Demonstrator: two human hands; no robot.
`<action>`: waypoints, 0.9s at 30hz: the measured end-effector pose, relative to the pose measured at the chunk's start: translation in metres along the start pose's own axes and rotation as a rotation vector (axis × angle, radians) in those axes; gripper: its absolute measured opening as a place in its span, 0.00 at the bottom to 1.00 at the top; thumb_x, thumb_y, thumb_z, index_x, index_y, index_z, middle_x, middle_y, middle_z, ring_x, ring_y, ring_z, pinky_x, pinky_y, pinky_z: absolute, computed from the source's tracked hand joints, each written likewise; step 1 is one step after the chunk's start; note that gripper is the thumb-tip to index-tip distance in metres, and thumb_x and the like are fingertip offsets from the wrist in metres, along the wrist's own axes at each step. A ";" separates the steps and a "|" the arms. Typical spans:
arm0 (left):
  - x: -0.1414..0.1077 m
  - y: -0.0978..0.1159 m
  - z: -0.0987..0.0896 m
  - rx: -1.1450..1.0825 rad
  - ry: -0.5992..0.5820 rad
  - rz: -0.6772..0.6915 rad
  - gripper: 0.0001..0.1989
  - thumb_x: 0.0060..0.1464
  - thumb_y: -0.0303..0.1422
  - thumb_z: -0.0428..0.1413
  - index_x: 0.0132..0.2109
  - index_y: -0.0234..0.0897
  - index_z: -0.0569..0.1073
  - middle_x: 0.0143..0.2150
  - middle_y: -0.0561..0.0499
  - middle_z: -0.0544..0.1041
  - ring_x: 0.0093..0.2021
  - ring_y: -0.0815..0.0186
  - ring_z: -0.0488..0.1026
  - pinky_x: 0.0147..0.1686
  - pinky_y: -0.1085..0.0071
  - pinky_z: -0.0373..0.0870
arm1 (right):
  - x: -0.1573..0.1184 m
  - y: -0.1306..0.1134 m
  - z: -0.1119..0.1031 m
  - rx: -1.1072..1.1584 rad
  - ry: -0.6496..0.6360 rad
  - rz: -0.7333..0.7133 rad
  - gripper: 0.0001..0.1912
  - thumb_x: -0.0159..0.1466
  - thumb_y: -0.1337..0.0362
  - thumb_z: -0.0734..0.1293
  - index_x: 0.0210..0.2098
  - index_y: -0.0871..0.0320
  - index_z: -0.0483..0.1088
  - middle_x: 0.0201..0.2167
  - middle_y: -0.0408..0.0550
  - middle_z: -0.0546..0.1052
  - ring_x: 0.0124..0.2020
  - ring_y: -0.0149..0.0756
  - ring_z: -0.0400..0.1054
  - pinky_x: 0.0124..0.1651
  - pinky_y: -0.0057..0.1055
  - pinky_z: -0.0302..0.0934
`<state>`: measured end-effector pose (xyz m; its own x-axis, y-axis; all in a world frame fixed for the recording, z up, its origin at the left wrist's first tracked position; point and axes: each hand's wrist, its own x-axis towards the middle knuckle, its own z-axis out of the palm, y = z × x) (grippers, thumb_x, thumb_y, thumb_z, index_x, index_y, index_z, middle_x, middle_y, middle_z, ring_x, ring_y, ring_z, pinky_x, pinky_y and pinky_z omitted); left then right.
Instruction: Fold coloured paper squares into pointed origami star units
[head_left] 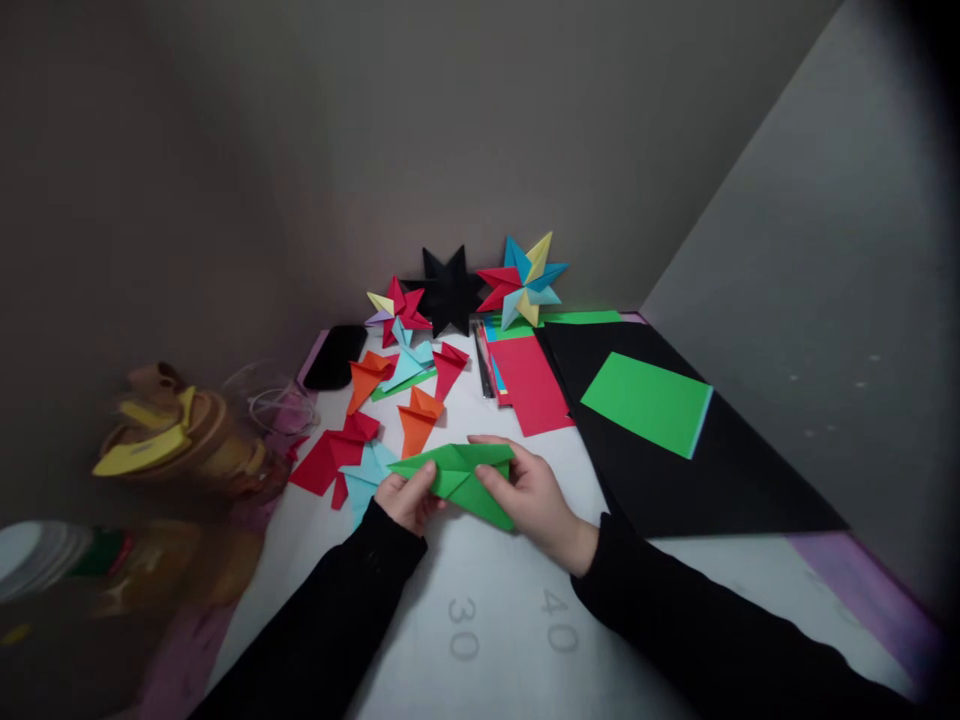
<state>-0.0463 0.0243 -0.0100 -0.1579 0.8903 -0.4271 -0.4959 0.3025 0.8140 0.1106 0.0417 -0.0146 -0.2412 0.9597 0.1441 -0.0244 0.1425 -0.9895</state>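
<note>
Between my two hands is a piece of folded green paper point(461, 475), pointed at its left end and creased across the middle. My left hand point(407, 497) pinches it near the left point, thumb on top. At its right end my right hand point(525, 490) grips it, with the thumb on the front face and fingers behind. Just beyond and to the left lie folded pieces: an orange one point(418, 418), a light blue one point(366, 478) partly behind my left hand, and a red one point(330, 455).
Three paper stars lean at the wall: multicoloured point(525, 280), black point(448, 290) and red-mixed point(397, 308). A black phone point(335, 358) lies at back left. Red sheets point(529, 385) and a black board point(720, 490) bearing green paper point(649, 403) are right. A cluttered pot point(187, 440) stands left.
</note>
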 end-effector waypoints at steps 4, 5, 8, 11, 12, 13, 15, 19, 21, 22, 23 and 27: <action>0.004 -0.008 -0.004 0.070 0.028 0.162 0.16 0.34 0.38 0.65 0.28 0.29 0.76 0.22 0.48 0.77 0.21 0.66 0.71 0.21 0.72 0.68 | -0.006 0.000 0.005 -0.001 -0.063 0.030 0.17 0.59 0.62 0.65 0.48 0.57 0.68 0.45 0.51 0.75 0.43 0.39 0.70 0.43 0.34 0.66; 0.005 -0.009 -0.005 0.101 0.047 0.202 0.15 0.35 0.38 0.65 0.27 0.29 0.76 0.23 0.48 0.77 0.23 0.65 0.72 0.23 0.71 0.69 | -0.007 0.000 0.006 0.009 -0.075 0.040 0.17 0.59 0.62 0.65 0.48 0.57 0.68 0.44 0.51 0.75 0.42 0.39 0.71 0.43 0.34 0.67; 0.006 -0.010 -0.008 0.203 0.118 0.284 0.15 0.35 0.39 0.64 0.25 0.30 0.75 0.22 0.48 0.76 0.23 0.64 0.72 0.24 0.70 0.69 | -0.009 0.000 0.008 0.014 -0.108 0.040 0.18 0.60 0.62 0.64 0.49 0.58 0.68 0.43 0.51 0.76 0.41 0.39 0.72 0.43 0.35 0.68; 0.003 -0.008 -0.009 0.309 0.188 0.326 0.15 0.36 0.40 0.64 0.24 0.31 0.74 0.21 0.49 0.75 0.23 0.65 0.71 0.25 0.70 0.68 | -0.011 -0.001 0.008 -0.051 -0.132 -0.008 0.18 0.60 0.62 0.64 0.50 0.58 0.68 0.45 0.51 0.75 0.44 0.40 0.71 0.46 0.37 0.67; 0.002 -0.007 -0.009 0.345 0.203 0.332 0.15 0.36 0.40 0.63 0.23 0.31 0.74 0.21 0.50 0.75 0.23 0.65 0.71 0.25 0.70 0.67 | -0.011 -0.001 0.008 -0.084 -0.140 -0.034 0.18 0.60 0.63 0.64 0.50 0.57 0.68 0.46 0.51 0.75 0.45 0.41 0.70 0.47 0.37 0.66; 0.001 -0.005 -0.009 0.378 0.205 0.334 0.14 0.36 0.40 0.63 0.23 0.31 0.74 0.21 0.50 0.75 0.23 0.65 0.71 0.25 0.70 0.67 | -0.012 -0.001 0.007 -0.116 -0.145 -0.064 0.18 0.60 0.63 0.64 0.51 0.57 0.68 0.47 0.51 0.74 0.46 0.41 0.70 0.48 0.38 0.66; -0.001 -0.002 -0.009 0.430 0.197 0.337 0.14 0.37 0.40 0.62 0.23 0.31 0.74 0.22 0.49 0.75 0.24 0.64 0.71 0.26 0.70 0.68 | -0.013 -0.001 0.006 -0.172 -0.155 -0.123 0.19 0.60 0.63 0.64 0.51 0.55 0.68 0.48 0.51 0.74 0.47 0.41 0.69 0.50 0.38 0.64; -0.002 0.004 -0.010 0.501 0.185 0.312 0.14 0.39 0.41 0.61 0.25 0.31 0.74 0.23 0.48 0.76 0.26 0.63 0.72 0.28 0.69 0.68 | -0.012 -0.003 0.001 -0.134 -0.234 -0.191 0.25 0.58 0.54 0.66 0.53 0.53 0.66 0.47 0.52 0.74 0.46 0.42 0.70 0.49 0.39 0.64; -0.002 0.007 -0.011 0.525 0.145 0.260 0.13 0.39 0.40 0.60 0.26 0.32 0.74 0.24 0.48 0.76 0.27 0.62 0.73 0.27 0.69 0.68 | -0.011 -0.003 0.000 -0.014 -0.294 -0.189 0.32 0.55 0.44 0.64 0.53 0.55 0.66 0.46 0.54 0.74 0.46 0.44 0.69 0.49 0.41 0.63; -0.003 0.008 -0.011 0.529 0.121 0.243 0.13 0.40 0.39 0.60 0.27 0.32 0.74 0.25 0.47 0.77 0.27 0.62 0.73 0.27 0.69 0.69 | -0.009 -0.003 -0.001 0.063 -0.300 -0.159 0.34 0.55 0.41 0.62 0.53 0.56 0.66 0.46 0.55 0.74 0.46 0.44 0.69 0.49 0.43 0.62; -0.004 0.009 -0.010 0.534 0.104 0.248 0.12 0.40 0.39 0.59 0.27 0.32 0.74 0.25 0.47 0.77 0.27 0.61 0.74 0.27 0.69 0.69 | -0.008 -0.003 0.000 0.137 -0.283 -0.106 0.33 0.56 0.40 0.60 0.52 0.56 0.67 0.45 0.55 0.75 0.45 0.44 0.69 0.49 0.43 0.62; -0.013 0.009 -0.004 0.642 0.062 0.390 0.11 0.41 0.39 0.58 0.25 0.33 0.72 0.21 0.50 0.75 0.23 0.65 0.71 0.23 0.72 0.67 | -0.001 0.004 0.004 0.297 -0.131 0.177 0.12 0.58 0.56 0.67 0.37 0.56 0.74 0.31 0.48 0.78 0.33 0.35 0.71 0.37 0.32 0.63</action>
<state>-0.0518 0.0140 0.0011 -0.2771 0.9585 -0.0672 0.1978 0.1254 0.9722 0.1067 0.0399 -0.0188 -0.3889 0.9212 -0.0128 -0.2469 -0.1176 -0.9619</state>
